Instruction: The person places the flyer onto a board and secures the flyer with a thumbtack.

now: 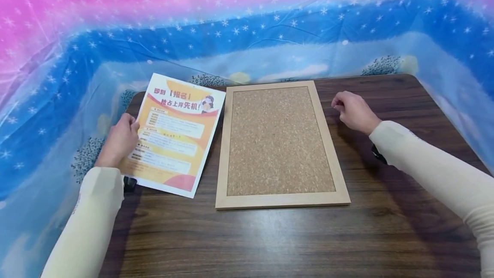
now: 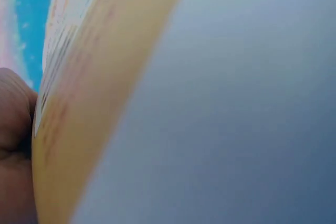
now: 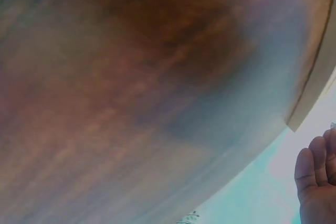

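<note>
At the left, my left hand (image 1: 120,138) grips a printed poster (image 1: 175,140) by its left edge. The sheet is white-bordered with yellow, orange and red print, and it slants above the table's left side. Up close in the left wrist view, the poster (image 2: 105,77) bends past part of the hand (image 2: 16,119). A cork board (image 1: 279,140) in a pale wood frame lies right of the poster. Beyond the board's right side hovers my right hand (image 1: 353,110), fingers loosely curled, with no object visible in it. Its fingers (image 3: 317,161) show at the right wrist view's edge.
The dark wood-grain table (image 1: 278,239) carries the board. Behind and along the left hangs a pink and blue cloth (image 1: 239,25) with snowflakes and trees. Dark bands (image 1: 378,154) sit at both wrists below cream sleeves (image 1: 432,170).
</note>
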A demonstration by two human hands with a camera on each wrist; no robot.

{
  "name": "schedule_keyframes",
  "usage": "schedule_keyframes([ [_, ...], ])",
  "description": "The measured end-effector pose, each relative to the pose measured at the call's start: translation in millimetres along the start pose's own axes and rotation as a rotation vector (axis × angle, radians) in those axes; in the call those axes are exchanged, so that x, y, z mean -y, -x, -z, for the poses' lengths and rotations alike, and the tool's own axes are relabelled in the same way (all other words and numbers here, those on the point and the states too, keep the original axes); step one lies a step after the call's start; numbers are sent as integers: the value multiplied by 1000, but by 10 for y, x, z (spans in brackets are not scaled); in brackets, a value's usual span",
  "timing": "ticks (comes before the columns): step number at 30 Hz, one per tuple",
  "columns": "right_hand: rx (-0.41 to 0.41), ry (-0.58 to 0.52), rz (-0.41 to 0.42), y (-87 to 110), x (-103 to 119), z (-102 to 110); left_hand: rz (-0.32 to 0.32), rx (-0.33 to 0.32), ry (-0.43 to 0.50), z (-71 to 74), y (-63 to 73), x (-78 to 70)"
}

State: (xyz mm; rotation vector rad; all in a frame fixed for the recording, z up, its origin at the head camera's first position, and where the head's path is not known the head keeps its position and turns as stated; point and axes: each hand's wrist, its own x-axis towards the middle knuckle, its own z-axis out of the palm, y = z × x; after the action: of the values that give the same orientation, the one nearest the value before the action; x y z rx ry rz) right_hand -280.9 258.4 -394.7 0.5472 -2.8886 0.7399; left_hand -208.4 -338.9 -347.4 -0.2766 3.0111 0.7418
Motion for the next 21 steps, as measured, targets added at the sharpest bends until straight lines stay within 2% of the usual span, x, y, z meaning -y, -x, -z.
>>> schedule_keyframes([
  [5, -21, -21, 3, -42, 43, 58, -20, 29, 30, 63, 18, -150],
  [9, -25, -40, -3, -69, 88, 62, -33, 71, 47, 51, 39, -317],
  [12, -21, -52, -7, -72, 122, 43, -57, 93, 53, -24, 3, -448],
  [15, -9, -64, 4, -72, 161, 23, -49, 134, 66, -142, -57, -571],
  [21, 9, -88, 29, -80, 224, 23, 41, 194, 63, -394, -144, -769],
])
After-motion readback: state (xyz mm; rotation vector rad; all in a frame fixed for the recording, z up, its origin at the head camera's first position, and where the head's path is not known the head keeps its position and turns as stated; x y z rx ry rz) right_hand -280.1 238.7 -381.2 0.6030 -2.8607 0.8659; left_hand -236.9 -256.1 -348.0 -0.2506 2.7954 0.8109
